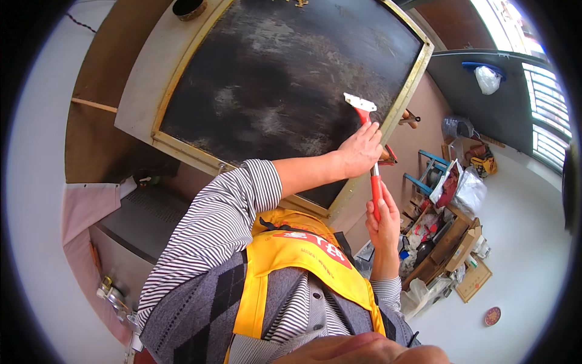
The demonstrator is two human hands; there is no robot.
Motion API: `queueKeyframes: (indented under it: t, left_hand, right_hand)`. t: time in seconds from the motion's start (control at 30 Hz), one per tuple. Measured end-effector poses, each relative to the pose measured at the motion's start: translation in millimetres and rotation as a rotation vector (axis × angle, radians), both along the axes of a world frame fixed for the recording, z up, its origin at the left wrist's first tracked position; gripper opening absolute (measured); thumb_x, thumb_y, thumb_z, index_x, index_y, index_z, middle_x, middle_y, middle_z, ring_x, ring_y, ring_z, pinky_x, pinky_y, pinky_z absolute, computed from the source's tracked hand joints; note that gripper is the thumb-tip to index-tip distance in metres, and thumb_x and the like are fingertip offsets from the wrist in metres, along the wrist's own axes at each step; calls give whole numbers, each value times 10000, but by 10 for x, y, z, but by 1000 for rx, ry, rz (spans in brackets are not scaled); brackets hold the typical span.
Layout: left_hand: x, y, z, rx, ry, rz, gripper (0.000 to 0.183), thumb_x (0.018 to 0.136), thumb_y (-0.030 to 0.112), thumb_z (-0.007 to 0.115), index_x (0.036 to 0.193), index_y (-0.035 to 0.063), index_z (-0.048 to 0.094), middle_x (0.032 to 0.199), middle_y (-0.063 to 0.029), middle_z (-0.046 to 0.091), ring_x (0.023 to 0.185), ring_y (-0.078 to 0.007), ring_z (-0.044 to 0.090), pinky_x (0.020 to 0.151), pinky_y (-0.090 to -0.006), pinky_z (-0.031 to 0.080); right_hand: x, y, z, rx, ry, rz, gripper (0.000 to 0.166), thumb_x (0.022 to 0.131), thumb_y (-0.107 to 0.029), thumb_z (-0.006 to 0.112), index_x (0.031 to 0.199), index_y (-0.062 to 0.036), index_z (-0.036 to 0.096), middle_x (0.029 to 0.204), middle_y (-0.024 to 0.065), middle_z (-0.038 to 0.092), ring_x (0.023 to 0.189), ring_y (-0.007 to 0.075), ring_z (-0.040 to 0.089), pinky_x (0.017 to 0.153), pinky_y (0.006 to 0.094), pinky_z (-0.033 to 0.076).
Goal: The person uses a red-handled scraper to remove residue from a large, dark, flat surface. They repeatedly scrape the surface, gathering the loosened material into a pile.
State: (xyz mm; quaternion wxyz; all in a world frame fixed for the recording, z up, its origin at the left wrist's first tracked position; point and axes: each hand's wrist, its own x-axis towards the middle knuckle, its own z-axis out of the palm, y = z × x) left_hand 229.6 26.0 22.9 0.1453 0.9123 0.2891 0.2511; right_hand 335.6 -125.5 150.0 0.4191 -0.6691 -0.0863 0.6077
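A long-handled scraper (pixel 376 184), with a red grip, a metal shaft and a white blade head, lies across the right part of a dark, scuffed panel (pixel 273 91) in a worn yellowish frame. My left hand (pixel 361 152) closes around the scraper's shaft just below its head. Lower down, my right hand (pixel 384 216) holds the end of the red grip, outside the frame's edge. The blade head is over the panel's surface; whether it touches cannot be told. Pale scuffs and streaks mark the panel.
A round dark container (pixel 189 9) stands on the pale board left of the frame. Handled tools (pixel 410 119) jut out beyond the frame's right edge. At right are a blue metal stand (pixel 425 175), plastic bags and cardboard boxes (pixel 464 248). A dark perforated surface (pixel 152 207) lies at lower left.
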Motion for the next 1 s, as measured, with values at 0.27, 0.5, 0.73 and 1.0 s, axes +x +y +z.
queueKeyframes:
  t: [0.27, 0.5, 0.73, 1.0]
  left_hand:
    - [249, 47, -231, -73, -33, 40, 186, 857, 180, 669, 897, 4, 714, 1146, -210, 639, 1350, -417, 478, 1177, -531, 336]
    - [437, -266, -203, -96, -32, 124, 144, 854, 174, 669, 844, 36, 711, 1099, -198, 644, 1355, -421, 483, 1204, -536, 311]
    - [602, 20, -279, -35, -43, 317, 239, 852, 196, 752, 904, 13, 606, 1423, -276, 536, 1367, -510, 438, 1157, -526, 372]
    - [967, -387, -248, -72, -50, 456, 368, 872, 268, 769, 1088, -9, 660, 1436, -286, 525, 1393, -468, 436, 1167, -501, 374]
  right_hand:
    - [175, 74, -17, 19, 178, 7, 506, 1063, -137, 519, 1556, -104, 409, 856, 26, 572, 472, 31, 374, 413, 173, 286]
    - [653, -284, -408, 111, 304, 69, 501, 1063, -146, 534, 1548, -96, 416, 861, 24, 583, 469, 43, 379, 411, 188, 278]
    - [1122, 246, -607, 187, 434, 273, 477, 1068, -150, 466, 1539, -112, 404, 854, 12, 557, 491, 45, 375, 414, 203, 295]
    - [1552, 109, -506, 135, 399, 375, 429, 1069, -149, 453, 1497, -132, 455, 827, 18, 548, 485, 52, 371, 416, 208, 285]
